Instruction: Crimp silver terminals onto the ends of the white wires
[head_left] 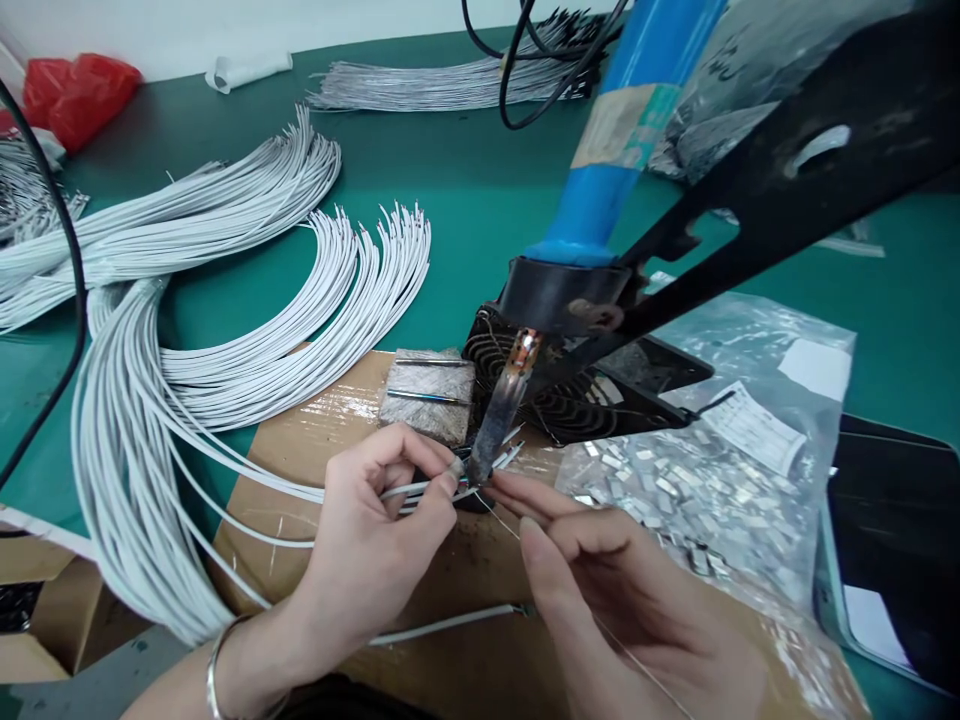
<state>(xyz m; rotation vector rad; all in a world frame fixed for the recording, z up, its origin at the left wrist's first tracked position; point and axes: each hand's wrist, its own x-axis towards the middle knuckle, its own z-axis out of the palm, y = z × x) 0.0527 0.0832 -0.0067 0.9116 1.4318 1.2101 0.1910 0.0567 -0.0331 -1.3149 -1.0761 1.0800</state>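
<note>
My left hand [375, 520] is closed in a pinch on several thin white wires [409, 492], holding their stripped ends at the tip of a soldering iron [504, 405]. The iron has a blue handle [637, 120] and hangs fixed in a black stand [750, 210], tip pointing down. My right hand [600, 580] pinches a thin strand of solder wire [499, 520] and brings its end to the same tip. Both hands work over a brown cardboard sheet [315, 440].
Large curved bundles of white wires [225, 300] lie on the green table [465, 190] to the left. A small black fan [577, 400] sits behind the iron tip, a grey sponge block [427, 395] beside it. A clear bag of small metal parts [697, 490] lies at right.
</note>
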